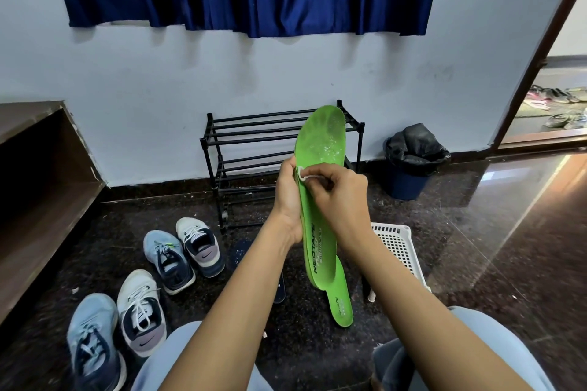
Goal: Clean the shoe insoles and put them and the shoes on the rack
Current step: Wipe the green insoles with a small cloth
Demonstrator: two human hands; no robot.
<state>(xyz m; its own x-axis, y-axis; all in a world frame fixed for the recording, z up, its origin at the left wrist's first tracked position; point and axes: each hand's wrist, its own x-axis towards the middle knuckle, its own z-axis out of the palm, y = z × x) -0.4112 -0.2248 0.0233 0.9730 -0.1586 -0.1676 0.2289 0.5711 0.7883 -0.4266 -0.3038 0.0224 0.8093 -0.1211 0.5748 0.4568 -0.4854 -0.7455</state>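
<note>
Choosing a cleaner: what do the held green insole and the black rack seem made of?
Green insole: likely moulded foam, matt, with printed lettering and white specks on the forefoot. Black rack: thin round bars in chunky corner joints, probably painted metal tubing with plastic connectors; the look leaves that open.

Bare forearms point(222, 311), lt blue denim jeans point(495, 336)

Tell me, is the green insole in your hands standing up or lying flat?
Standing up: the left hand holds the green insole with its toe end pointing up, and the right hand pinches a white wipe against it.
</note>
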